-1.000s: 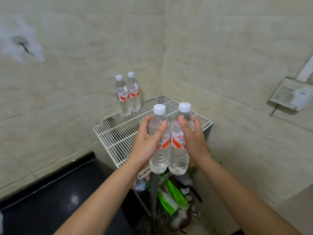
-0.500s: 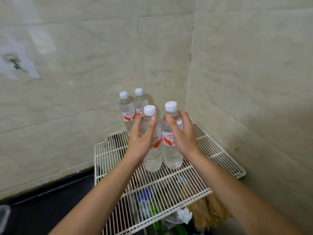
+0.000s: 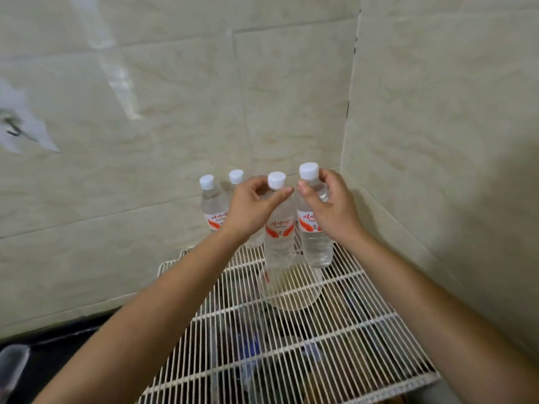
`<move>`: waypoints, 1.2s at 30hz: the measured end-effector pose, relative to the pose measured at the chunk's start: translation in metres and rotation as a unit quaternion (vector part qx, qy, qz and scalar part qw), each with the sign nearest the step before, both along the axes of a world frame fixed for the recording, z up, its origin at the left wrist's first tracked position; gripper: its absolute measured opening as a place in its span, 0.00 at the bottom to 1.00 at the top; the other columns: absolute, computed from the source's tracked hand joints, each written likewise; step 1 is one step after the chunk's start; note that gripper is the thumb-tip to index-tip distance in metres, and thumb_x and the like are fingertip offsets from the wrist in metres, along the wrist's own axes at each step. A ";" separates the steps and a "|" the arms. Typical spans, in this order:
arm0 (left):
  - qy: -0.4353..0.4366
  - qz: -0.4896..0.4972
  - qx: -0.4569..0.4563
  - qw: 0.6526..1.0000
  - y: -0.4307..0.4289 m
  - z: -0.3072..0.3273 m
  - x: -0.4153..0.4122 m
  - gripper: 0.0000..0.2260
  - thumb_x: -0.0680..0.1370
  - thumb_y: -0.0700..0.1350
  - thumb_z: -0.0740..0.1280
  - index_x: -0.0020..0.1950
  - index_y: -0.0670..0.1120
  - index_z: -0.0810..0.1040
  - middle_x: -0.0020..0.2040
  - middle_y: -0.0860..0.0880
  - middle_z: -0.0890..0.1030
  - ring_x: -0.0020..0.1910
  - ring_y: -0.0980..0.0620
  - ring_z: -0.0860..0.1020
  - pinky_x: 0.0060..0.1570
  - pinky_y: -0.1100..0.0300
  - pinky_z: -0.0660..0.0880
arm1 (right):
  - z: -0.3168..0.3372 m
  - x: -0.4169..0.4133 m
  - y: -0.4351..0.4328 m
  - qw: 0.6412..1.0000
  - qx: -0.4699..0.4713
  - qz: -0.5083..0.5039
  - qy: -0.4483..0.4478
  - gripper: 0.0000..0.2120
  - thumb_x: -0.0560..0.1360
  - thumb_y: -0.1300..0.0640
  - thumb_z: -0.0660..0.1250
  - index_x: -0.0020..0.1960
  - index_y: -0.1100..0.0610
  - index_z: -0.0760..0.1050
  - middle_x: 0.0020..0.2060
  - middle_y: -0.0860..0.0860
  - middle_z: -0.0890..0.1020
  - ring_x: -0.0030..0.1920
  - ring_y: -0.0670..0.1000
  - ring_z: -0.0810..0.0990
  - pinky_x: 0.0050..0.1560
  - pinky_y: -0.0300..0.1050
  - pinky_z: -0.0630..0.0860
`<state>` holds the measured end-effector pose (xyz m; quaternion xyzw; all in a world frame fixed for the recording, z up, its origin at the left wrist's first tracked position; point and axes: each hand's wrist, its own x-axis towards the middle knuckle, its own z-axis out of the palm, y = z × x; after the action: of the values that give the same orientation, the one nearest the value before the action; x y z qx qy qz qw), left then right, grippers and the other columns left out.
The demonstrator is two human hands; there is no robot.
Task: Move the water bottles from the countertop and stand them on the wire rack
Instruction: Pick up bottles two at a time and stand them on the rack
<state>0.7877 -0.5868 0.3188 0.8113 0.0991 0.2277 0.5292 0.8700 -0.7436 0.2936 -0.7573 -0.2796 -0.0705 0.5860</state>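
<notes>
Bottles stand upright at the far end of the rack (image 3: pixel 320 345), by the wall corner. Left hand (image 3: pixel 250 211) curls round the left bottle (image 3: pixel 278 243) at its neck; right hand (image 3: pixel 332 208) grips the right bottle (image 3: pixel 316 246) just beside it. Two far bottles (image 3: pixel 212 204) stand behind.

Two beige, marble-veined tiled walls (image 3: pixel 180 91) meet at a corner (image 3: pixel 348 135); grout lines visible. Left wall carries a ragged white patch (image 3: pixel 27 135) with a dark mark and a diagonal glare streak (image 3: pixel 116 71). A glossy black countertop (image 3: pixel 55 344) runs along its base.
</notes>
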 end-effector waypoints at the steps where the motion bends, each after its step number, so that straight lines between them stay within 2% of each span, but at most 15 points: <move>1: 0.000 0.010 0.030 0.999 0.006 0.007 0.008 0.12 0.74 0.50 0.78 0.51 0.45 0.84 0.45 0.50 0.86 0.44 0.56 0.82 0.47 0.54 0.81 | 0.005 0.007 0.001 1.000 -0.022 -0.003 -0.004 0.14 0.78 0.43 0.70 0.57 0.51 0.76 0.54 0.51 0.81 0.54 0.49 0.80 0.51 0.43 0.73; 5: 0.048 0.004 0.181 0.982 0.035 0.031 0.037 0.18 0.71 0.58 0.78 0.52 0.46 0.84 0.46 0.50 0.86 0.46 0.52 0.83 0.48 0.51 0.81 | 0.028 0.032 0.011 0.987 -0.161 -0.002 -0.009 0.22 0.79 0.37 0.64 0.60 0.54 0.77 0.54 0.49 0.82 0.53 0.51 0.81 0.51 0.50 0.78; 8: 0.076 0.021 0.300 0.951 0.051 0.041 0.056 0.19 0.70 0.63 0.76 0.44 0.47 0.82 0.39 0.50 0.83 0.41 0.48 0.80 0.38 0.50 0.74 | 0.033 0.050 0.026 0.969 -0.246 -0.003 -0.008 0.23 0.80 0.37 0.62 0.62 0.54 0.75 0.56 0.50 0.82 0.54 0.53 0.80 0.53 0.54 0.78; 12: 0.122 0.053 0.346 0.929 0.070 0.038 0.072 0.18 0.69 0.66 0.75 0.38 0.53 0.78 0.34 0.54 0.78 0.36 0.51 0.76 0.32 0.56 0.64 | 0.023 0.066 0.050 0.965 -0.261 -0.006 0.007 0.21 0.80 0.39 0.65 0.60 0.56 0.75 0.54 0.54 0.83 0.54 0.56 0.81 0.55 0.58 0.78; 16: 0.126 0.043 0.332 0.934 0.077 0.020 0.073 0.19 0.68 0.65 0.77 0.46 0.51 0.83 0.39 0.54 0.82 0.40 0.51 0.79 0.33 0.57 0.70 | 0.024 0.079 0.062 0.972 -0.233 -0.024 0.029 0.20 0.80 0.43 0.66 0.63 0.57 0.77 0.59 0.55 0.83 0.58 0.57 0.80 0.56 0.53 0.76; 21: 0.106 0.052 0.292 0.949 0.086 0.021 0.076 0.22 0.66 0.63 0.79 0.53 0.53 0.82 0.46 0.54 0.85 0.46 0.53 0.82 0.47 0.51 0.80 | 0.024 0.087 0.065 0.965 -0.263 0.000 0.008 0.19 0.79 0.42 0.67 0.62 0.55 0.77 0.56 0.53 0.83 0.55 0.55 0.81 0.55 0.53 0.78; 26: 0.096 0.038 0.261 0.960 0.089 0.016 0.074 0.22 0.66 0.62 0.79 0.54 0.53 0.84 0.47 0.56 0.86 0.47 0.58 0.83 0.50 0.51 0.82 | 0.027 0.086 0.062 0.963 -0.268 0.016 0.006 0.20 0.80 0.42 0.67 0.65 0.55 0.76 0.58 0.52 0.83 0.57 0.54 0.80 0.59 0.56 0.78; 31: 0.087 0.022 0.254 0.963 0.085 0.016 0.076 0.23 0.65 0.62 0.80 0.55 0.52 0.84 0.48 0.56 0.86 0.48 0.58 0.83 0.51 0.51 0.82 | 0.018 0.085 0.051 0.960 -0.280 0.001 -0.023 0.22 0.81 0.40 0.65 0.66 0.55 0.74 0.58 0.53 0.83 0.56 0.55 0.81 0.54 0.54 0.79; 33: 0.076 0.027 0.232 0.969 0.082 0.014 0.076 0.22 0.65 0.62 0.80 0.54 0.53 0.84 0.48 0.57 0.86 0.48 0.60 0.83 0.51 0.53 0.82 | 0.019 0.086 0.048 0.958 -0.286 0.003 -0.021 0.23 0.80 0.40 0.65 0.67 0.55 0.74 0.59 0.54 0.83 0.58 0.56 0.81 0.56 0.56 0.80; 36: 0.081 0.020 0.289 0.954 0.075 0.013 0.077 0.22 0.67 0.62 0.79 0.55 0.53 0.83 0.49 0.56 0.86 0.47 0.57 0.83 0.48 0.54 0.81 | 0.022 0.089 0.044 0.958 -0.288 0.014 -0.016 0.24 0.81 0.40 0.64 0.67 0.55 0.74 0.60 0.54 0.83 0.59 0.56 0.81 0.57 0.56 0.79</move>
<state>0.8645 -0.5119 0.3322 0.9432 0.0878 0.1901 0.2581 0.9595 -0.6992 0.3153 -0.8887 -0.3076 0.0091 0.3399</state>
